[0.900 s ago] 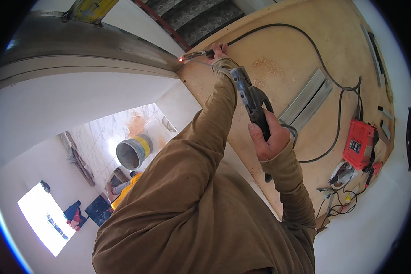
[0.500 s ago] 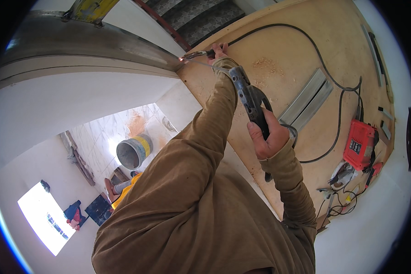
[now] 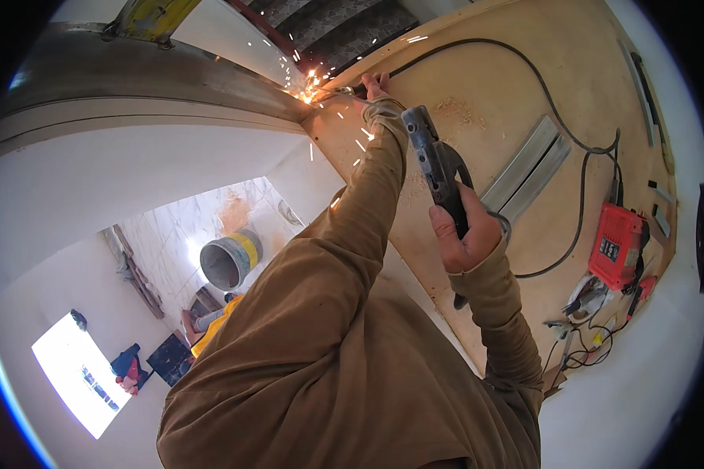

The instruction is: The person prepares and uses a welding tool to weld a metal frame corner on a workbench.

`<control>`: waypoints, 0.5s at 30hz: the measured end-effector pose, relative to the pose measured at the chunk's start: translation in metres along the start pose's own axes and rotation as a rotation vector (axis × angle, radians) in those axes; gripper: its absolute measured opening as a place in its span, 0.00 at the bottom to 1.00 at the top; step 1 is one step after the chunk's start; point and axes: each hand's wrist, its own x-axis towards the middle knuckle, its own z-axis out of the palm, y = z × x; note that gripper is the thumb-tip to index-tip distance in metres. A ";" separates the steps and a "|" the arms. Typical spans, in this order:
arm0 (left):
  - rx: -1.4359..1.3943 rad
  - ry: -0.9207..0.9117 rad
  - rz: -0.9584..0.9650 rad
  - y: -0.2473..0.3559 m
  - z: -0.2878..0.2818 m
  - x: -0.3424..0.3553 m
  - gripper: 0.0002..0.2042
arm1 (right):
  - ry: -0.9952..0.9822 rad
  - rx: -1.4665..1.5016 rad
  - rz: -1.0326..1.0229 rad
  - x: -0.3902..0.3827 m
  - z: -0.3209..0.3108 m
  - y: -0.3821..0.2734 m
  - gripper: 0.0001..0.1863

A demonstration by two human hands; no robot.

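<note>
My left hand (image 3: 376, 85) is stretched far forward, its fingers closed round the dark handle of a welding clamp (image 3: 349, 91) with a black cable. The clamp's metal end reaches the end of a grey metal beam (image 3: 164, 73). Bright sparks (image 3: 309, 92) burst there and fly outward, some over my left sleeve. Nearer to me, my right hand (image 3: 474, 234) grips a black electrode holder (image 3: 430, 152), tilted up and to the left. A thin welding rod points from it toward the sparks, partly hidden behind my left forearm and the glare.
Two metal channel pieces (image 3: 524, 168) lie on the wooden board (image 3: 477, 82). A black cable (image 3: 541, 82) loops over it toward a red welding machine (image 3: 618, 246). Lower left, a bucket (image 3: 225, 262) stands near a person in yellow (image 3: 215, 327). Dark steps (image 3: 332, 39) rise beyond.
A small glow at the beam's end has grown into a wide spray of sparks. My right hand and the electrode holder have shifted slightly right and down; my left hand has hardly moved.
</note>
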 end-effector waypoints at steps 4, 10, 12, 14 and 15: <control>-0.020 -0.039 0.053 0.000 0.000 -0.002 0.17 | 0.023 0.010 -0.029 0.001 0.003 0.004 0.20; -0.029 -0.087 0.093 -0.002 -0.005 0.004 0.17 | 0.030 -0.006 -0.040 -0.001 0.006 0.006 0.21; -0.029 -0.090 0.087 -0.003 -0.004 0.002 0.18 | 0.026 -0.010 -0.037 0.000 0.006 0.006 0.21; -0.025 -0.085 0.087 -0.001 -0.003 -0.001 0.18 | 0.024 -0.007 -0.028 0.000 0.006 0.007 0.21; -0.027 -0.085 0.089 0.000 -0.001 -0.002 0.18 | 0.020 -0.003 -0.022 -0.001 0.006 0.006 0.21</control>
